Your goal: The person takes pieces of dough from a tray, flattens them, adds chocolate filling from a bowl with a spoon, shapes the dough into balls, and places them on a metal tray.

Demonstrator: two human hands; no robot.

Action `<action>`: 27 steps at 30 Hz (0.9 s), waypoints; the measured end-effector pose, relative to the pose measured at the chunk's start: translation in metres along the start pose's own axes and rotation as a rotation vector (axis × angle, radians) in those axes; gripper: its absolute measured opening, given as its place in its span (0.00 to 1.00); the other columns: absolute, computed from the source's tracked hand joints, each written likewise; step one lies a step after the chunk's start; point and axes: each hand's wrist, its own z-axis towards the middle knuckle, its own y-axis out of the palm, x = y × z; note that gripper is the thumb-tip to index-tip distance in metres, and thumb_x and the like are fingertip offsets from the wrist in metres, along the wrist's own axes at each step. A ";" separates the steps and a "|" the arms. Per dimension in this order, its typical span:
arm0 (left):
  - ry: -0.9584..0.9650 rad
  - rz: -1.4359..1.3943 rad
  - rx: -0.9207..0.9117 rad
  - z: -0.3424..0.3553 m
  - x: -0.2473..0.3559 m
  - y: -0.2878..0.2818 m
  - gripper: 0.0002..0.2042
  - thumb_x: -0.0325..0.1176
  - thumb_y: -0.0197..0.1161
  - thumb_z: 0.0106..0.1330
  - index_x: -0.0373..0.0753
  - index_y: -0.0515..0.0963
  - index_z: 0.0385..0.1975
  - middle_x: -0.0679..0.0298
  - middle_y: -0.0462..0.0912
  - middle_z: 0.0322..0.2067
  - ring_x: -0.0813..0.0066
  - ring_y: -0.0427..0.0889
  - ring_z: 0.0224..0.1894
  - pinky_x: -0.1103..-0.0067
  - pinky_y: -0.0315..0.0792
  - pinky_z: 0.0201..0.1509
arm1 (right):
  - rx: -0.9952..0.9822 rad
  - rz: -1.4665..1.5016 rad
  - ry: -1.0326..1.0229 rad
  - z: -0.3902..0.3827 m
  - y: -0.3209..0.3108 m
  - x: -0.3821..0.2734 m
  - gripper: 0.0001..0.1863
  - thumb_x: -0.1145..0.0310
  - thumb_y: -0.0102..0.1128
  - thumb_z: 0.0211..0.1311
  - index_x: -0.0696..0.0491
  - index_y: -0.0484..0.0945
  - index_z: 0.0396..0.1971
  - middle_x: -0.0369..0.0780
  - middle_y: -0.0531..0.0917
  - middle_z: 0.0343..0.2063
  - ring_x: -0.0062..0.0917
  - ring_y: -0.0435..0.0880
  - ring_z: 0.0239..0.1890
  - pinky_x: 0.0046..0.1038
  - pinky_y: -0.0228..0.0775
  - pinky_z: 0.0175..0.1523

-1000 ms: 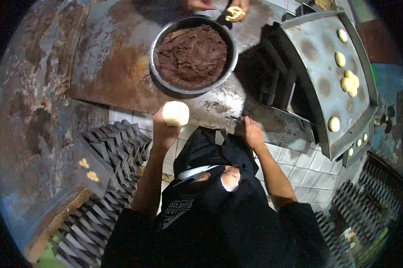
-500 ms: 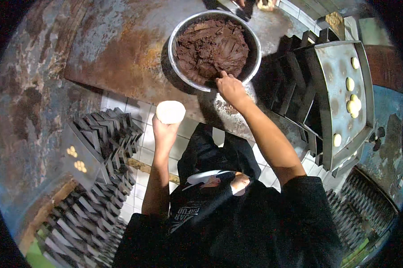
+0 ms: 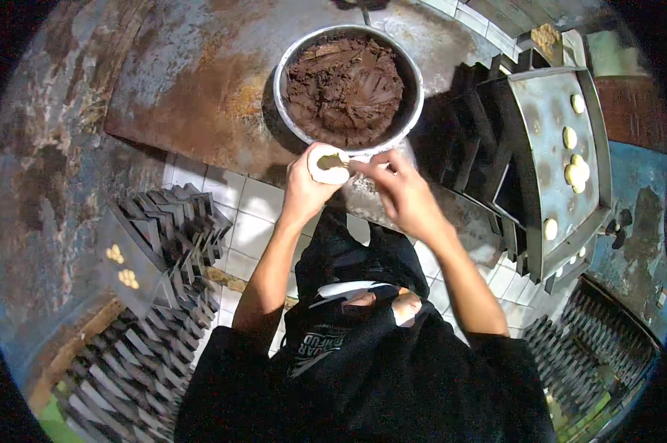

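While the left hand cups a pale round dough disc with a brown filling dab at its centre, the right hand pinches at the disc's edge with fingertips together. Both sit just below the round metal bowl of brown filling on the rusty metal counter.

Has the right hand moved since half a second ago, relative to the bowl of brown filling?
Yes. The right hand has left the metal bowl and come back to the dough disc in the left hand.

Dim, warm overhead light — heavy fisheye bending, black vignette at edges.
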 end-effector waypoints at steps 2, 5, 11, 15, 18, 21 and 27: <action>0.029 0.016 -0.013 0.006 0.005 0.010 0.17 0.26 0.79 0.54 0.35 0.83 0.44 0.62 0.90 0.38 0.75 0.89 0.43 0.74 0.81 0.50 | 0.128 -0.134 -0.058 -0.018 0.014 0.003 0.38 0.84 0.62 0.51 0.42 0.80 0.66 0.43 0.80 0.48 0.41 0.82 0.49 0.41 0.76 0.57; 0.061 0.034 -0.023 0.007 0.008 0.027 0.16 0.25 0.76 0.55 0.35 0.84 0.43 0.62 0.90 0.37 0.74 0.89 0.42 0.74 0.81 0.50 | 0.235 -0.203 -0.042 -0.058 0.031 0.035 0.40 0.84 0.64 0.49 0.43 0.78 0.67 0.42 0.80 0.48 0.41 0.82 0.48 0.40 0.77 0.55; -0.084 -0.043 -0.088 -0.008 0.010 0.066 0.13 0.31 0.77 0.63 0.34 0.85 0.44 0.62 0.90 0.39 0.75 0.86 0.43 0.75 0.79 0.52 | 0.199 -0.045 0.416 -0.170 0.078 0.171 0.30 0.81 0.64 0.59 0.51 0.76 0.63 0.51 0.80 0.52 0.53 0.81 0.56 0.46 0.77 0.60; -0.017 -0.042 -0.417 -0.023 0.038 0.083 0.16 0.32 0.77 0.62 0.34 0.84 0.47 0.64 0.89 0.43 0.79 0.84 0.46 0.76 0.78 0.55 | 0.048 0.070 0.393 -0.152 0.019 0.139 0.35 0.66 0.76 0.59 0.54 0.74 0.66 0.52 0.78 0.58 0.50 0.80 0.60 0.43 0.75 0.66; -0.001 0.035 -0.695 -0.028 0.089 0.097 0.20 0.34 0.79 0.57 0.34 0.84 0.47 0.62 0.89 0.45 0.76 0.85 0.48 0.73 0.78 0.56 | 0.212 0.369 0.029 -0.129 -0.064 0.045 0.44 0.55 0.85 0.51 0.53 0.75 0.67 0.47 0.77 0.58 0.40 0.80 0.62 0.38 0.74 0.65; -0.033 0.123 -0.873 -0.035 0.125 0.120 0.25 0.36 0.81 0.53 0.34 0.82 0.50 0.60 0.89 0.46 0.74 0.86 0.49 0.71 0.79 0.57 | 0.144 0.331 -0.071 -0.140 -0.103 0.020 0.38 0.59 0.88 0.47 0.54 0.82 0.60 0.43 0.80 0.52 0.33 0.82 0.56 0.35 0.76 0.62; -0.115 -0.138 -0.893 -0.067 0.193 0.166 0.24 0.37 0.79 0.63 0.35 0.80 0.56 0.63 0.87 0.45 0.75 0.85 0.48 0.72 0.79 0.54 | 0.284 0.499 0.114 -0.204 -0.159 0.018 0.16 0.66 0.80 0.58 0.56 0.90 0.44 0.38 0.82 0.35 0.25 0.84 0.40 0.28 0.77 0.49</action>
